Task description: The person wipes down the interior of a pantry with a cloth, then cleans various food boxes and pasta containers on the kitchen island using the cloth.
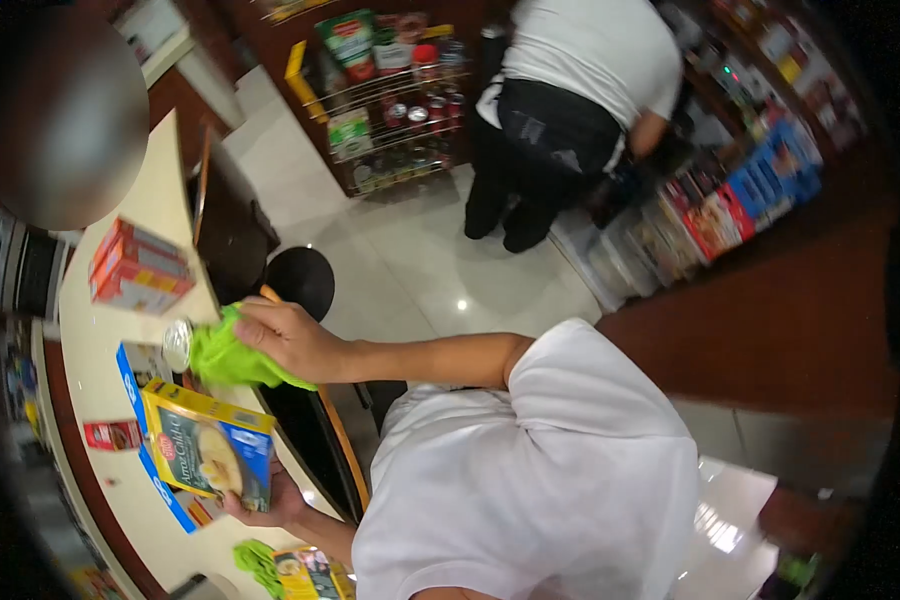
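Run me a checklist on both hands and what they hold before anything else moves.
1. Left hand secure on the yellow box: ok, gripping it near one end.
2. Right hand secure on the green cloth: ok, the cloth is bunched in its grasp.
3. Cloth free of the silver round item: cannot tell, they meet in this view.
4. Counter clear around the yellow box: not ok, a blue-edged box sits close behind it in view.
5. Other person clear of the hands: ok, bent toward the shelves, away from the counter.
6. Yellow box sealed: cannot tell from this angle.
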A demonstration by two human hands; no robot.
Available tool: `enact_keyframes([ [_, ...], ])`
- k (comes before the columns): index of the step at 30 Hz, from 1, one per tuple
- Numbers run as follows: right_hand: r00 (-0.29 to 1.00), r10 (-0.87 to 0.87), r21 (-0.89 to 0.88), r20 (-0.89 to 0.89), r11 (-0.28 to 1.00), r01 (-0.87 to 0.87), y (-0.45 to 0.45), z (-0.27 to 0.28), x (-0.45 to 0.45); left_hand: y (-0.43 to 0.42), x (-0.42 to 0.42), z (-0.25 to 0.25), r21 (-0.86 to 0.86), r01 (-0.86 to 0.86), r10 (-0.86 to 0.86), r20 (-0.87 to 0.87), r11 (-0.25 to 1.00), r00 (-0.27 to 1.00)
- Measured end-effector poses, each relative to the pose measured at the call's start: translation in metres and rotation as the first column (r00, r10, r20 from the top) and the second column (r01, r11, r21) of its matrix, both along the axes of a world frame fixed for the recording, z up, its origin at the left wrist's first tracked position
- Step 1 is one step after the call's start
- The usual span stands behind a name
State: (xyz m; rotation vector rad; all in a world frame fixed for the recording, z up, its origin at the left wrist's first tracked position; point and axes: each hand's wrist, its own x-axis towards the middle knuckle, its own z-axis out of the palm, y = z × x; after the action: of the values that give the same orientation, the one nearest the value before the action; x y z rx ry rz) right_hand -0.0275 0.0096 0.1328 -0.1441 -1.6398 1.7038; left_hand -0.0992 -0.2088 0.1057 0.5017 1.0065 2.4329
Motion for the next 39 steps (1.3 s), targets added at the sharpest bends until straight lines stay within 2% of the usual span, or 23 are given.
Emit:
enact_keyframes([
  [2,0.917,-0.252,0.306,-0.308,0.887,0.346,-0.009,0.007,0.009,0.029,0.006,0.02,-0.022,-0.137,0.137,0.28,0.99,0.95],
  [6,0.907,-0.056,0.782,-0.416,0.486,0.389,-0.056,-0.002,0.014,0.05,0.0,0.0,0.007,-0.049,0.046,0.25,0.999,0.967],
  [10,0.799,-0.329,0.73,-0.503,0.333,0.597,-0.026,-0.002,-0.001,0.058,0.024,0.026,-0.082,-0.078,0.094,0.205,0.994,0.974],
  [12,0.921,-0.27,0.328,-0.282,0.875,0.357,-0.002,0.01,-0.004,0.05,0.032,0.031,-0.095,-0.007,0.008,0.009,0.995,1.0],
  [13,0.919,-0.267,0.332,-0.29,0.872,0.359,-0.003,0.013,-0.003,0.046,0.032,0.03,-0.043,0.009,-0.008,0.043,0.999,0.999],
  [14,0.955,-0.043,-0.06,-0.295,0.998,0.026,-0.005,0.015,-0.004,0.039,0.024,0.022,-0.035,0.007,-0.005,0.035,0.999,0.999],
  [15,0.909,0.166,-0.42,-0.383,0.845,-0.332,-0.007,0.017,-0.005,0.032,0.009,0.009,0.201,0.218,-0.236,0.07,0.955,0.969],
  [16,0.887,0.276,-0.473,-0.37,0.766,-0.435,-0.021,0.015,0.004,0.034,0.011,0.014,0.427,0.394,-0.456,0.049,0.814,0.889],
  [18,0.945,0.295,-0.003,-0.143,0.954,-0.299,-0.047,-0.015,-0.001,0.025,0.006,0.008,0.355,0.38,-0.402,-0.014,0.854,0.916],
  [20,0.919,0.285,-0.021,-0.273,0.953,-0.302,-0.069,-0.009,0.017,0.023,0.016,0.015,0.114,-0.147,0.095,0.374,0.982,0.923],
  [21,0.974,0.171,0.533,-0.147,0.844,-0.067,-0.06,0.0,0.033,0.022,0.024,0.018,0.126,-0.184,0.125,0.373,0.975,0.919],
  [22,0.992,0.102,0.75,-0.067,0.661,-0.017,-0.054,0.011,0.044,0.021,0.033,0.021,0.099,-0.169,0.131,0.312,0.981,0.941],
  [23,0.892,0.439,0.509,0.106,0.747,-0.428,-0.049,0.021,0.051,0.015,0.036,0.022,0.065,-0.158,0.138,0.25,0.985,0.958],
  [24,0.649,0.741,0.176,0.171,0.625,-0.76,-0.048,0.027,0.055,0.008,0.037,0.02,0.047,-0.141,0.128,0.208,0.989,0.97],
  [25,0.619,0.774,0.065,0.131,0.616,-0.785,-0.06,0.025,0.056,0.005,0.038,0.014,0.025,-0.122,0.115,0.177,0.992,0.977],
  [28,0.972,0.194,0.519,0.134,0.821,-0.236,-0.104,0.011,0.042,-0.011,0.035,-0.015,-0.042,-0.036,0.039,0.076,0.998,0.996],
  [29,0.98,0.197,0.134,0.026,0.971,-0.198,-0.112,0.006,0.039,-0.018,0.035,-0.027,-0.067,-0.015,0.018,0.044,0.998,0.999],
  [32,0.987,0.023,0.375,-0.16,0.926,0.039,-0.114,-0.018,0.024,-0.049,0.021,-0.079,-0.113,-0.004,-0.002,-0.056,0.994,0.998],
  [33,0.985,0.111,0.374,-0.134,0.926,-0.053,-0.11,-0.015,0.027,-0.041,0.051,-0.041,-0.294,-0.098,0.111,0.029,0.951,0.993],
  [36,0.963,0.266,0.369,-0.042,0.9,-0.233,-0.095,-0.002,0.034,-0.066,0.042,-0.088,-0.49,-0.214,0.273,0.051,0.845,0.961],
  [37,0.961,0.267,0.327,-0.071,0.916,-0.23,-0.093,-0.003,0.032,-0.067,0.045,-0.104,-0.519,-0.343,0.261,-0.227,0.783,0.938],
  [38,0.957,0.271,0.282,-0.101,0.93,-0.234,-0.093,-0.005,0.03,-0.05,0.076,-0.033,-0.288,-0.18,0.23,0.152,0.941,0.961],
  [39,0.966,0.24,0.238,-0.099,0.948,-0.211,-0.094,-0.006,0.032,-0.049,0.07,-0.036,-0.242,-0.225,0.244,0.048,0.944,0.969],
])
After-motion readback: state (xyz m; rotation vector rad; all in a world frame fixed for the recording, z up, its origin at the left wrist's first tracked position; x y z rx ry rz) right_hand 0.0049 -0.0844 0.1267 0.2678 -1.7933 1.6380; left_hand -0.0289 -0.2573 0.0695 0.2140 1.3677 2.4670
